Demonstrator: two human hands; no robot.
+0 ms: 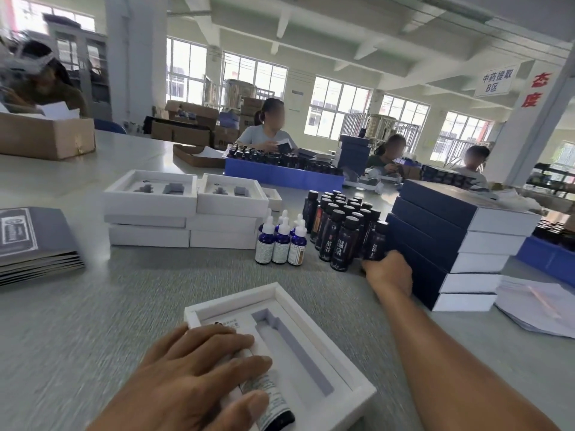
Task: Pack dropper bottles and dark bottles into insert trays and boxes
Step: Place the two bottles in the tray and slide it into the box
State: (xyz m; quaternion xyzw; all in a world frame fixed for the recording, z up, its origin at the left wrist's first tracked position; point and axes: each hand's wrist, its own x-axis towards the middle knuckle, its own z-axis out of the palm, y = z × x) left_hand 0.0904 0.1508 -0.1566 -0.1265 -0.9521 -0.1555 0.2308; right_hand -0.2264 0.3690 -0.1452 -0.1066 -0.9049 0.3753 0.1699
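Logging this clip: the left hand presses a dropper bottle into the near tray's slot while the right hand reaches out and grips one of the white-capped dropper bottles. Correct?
Not quite. In the head view the right hand grips a dark bottle at the edge of the black-capped cluster, not a white-capped dropper bottle. The rest holds: the left hand presses a dropper bottle into the near tray.

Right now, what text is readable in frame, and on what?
"中药提取 B区": white hanging sign.
"态度": red characters on the right pillar.
"温泉": front dark bottle.
"苗谷": the dark bottle left of it.
Partly hidden characters: dark bottle gripped by the right hand.
Too blurred: dropper bottle labels, the tray's print, the bottle under the left hand, grey booklets.
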